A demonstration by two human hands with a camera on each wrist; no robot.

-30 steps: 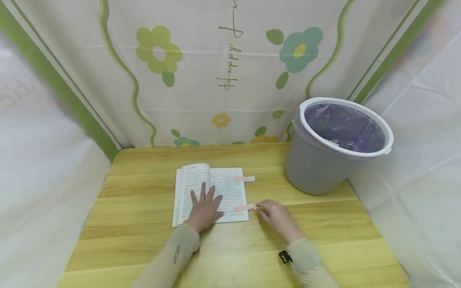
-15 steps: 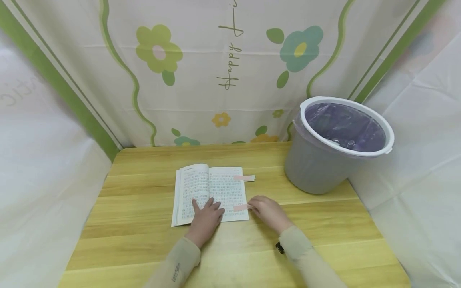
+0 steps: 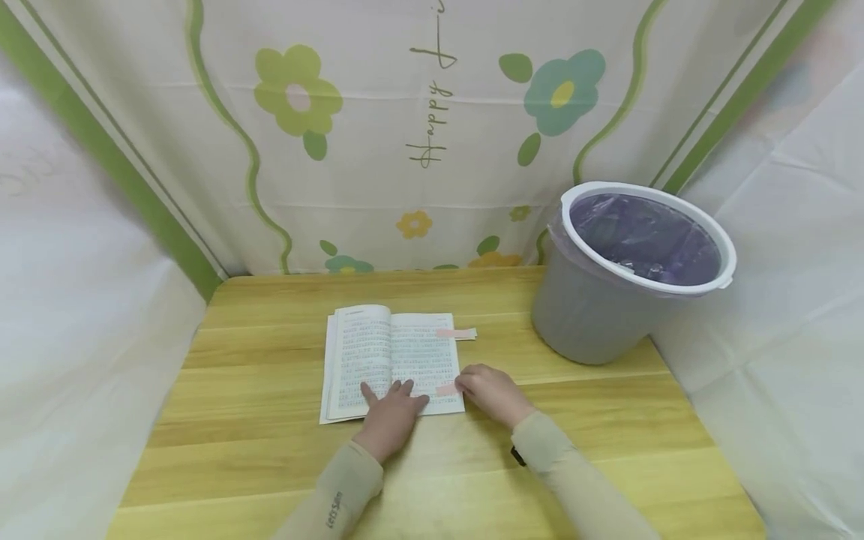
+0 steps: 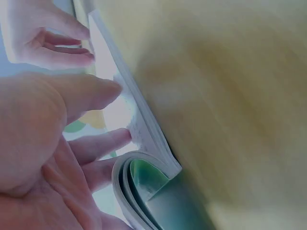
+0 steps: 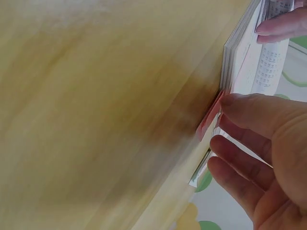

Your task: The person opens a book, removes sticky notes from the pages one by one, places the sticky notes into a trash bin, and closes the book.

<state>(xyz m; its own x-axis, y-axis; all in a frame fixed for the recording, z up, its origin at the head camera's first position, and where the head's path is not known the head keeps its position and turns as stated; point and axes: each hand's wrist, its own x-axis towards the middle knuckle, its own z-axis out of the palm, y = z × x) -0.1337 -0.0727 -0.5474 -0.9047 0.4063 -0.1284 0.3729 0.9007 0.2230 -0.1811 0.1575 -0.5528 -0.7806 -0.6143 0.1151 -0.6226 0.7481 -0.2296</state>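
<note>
An open book (image 3: 422, 349) of printed text lies on the wooden table, its left-hand pages curling up. Across the lower right page my left hand (image 3: 393, 421) rests with spread, straight fingers, thumb near the bottom edge. At the book's right edge, my right hand (image 3: 493, 391) pinches a pink paper tab (image 3: 446, 390) between thumb and fingertips, which cover its outer end. In the right wrist view, a length of pink tab (image 5: 210, 117) sticks out below the thumb tip. Higher on the same edge, a second pink tab (image 3: 456, 333) juts past the page.
A grey bin (image 3: 587, 315) with a white rim and purple liner stands at the table's back right, with some clear crumpled stuff inside. Flowered cloth (image 3: 378, 187) hangs behind the wooden table (image 3: 256, 390), and pale cloth hangs along both sides.
My left hand has slid down and slightly right, toward the book's bottom edge. The right hand has moved left from the lower tab's outer end to the page edge.
</note>
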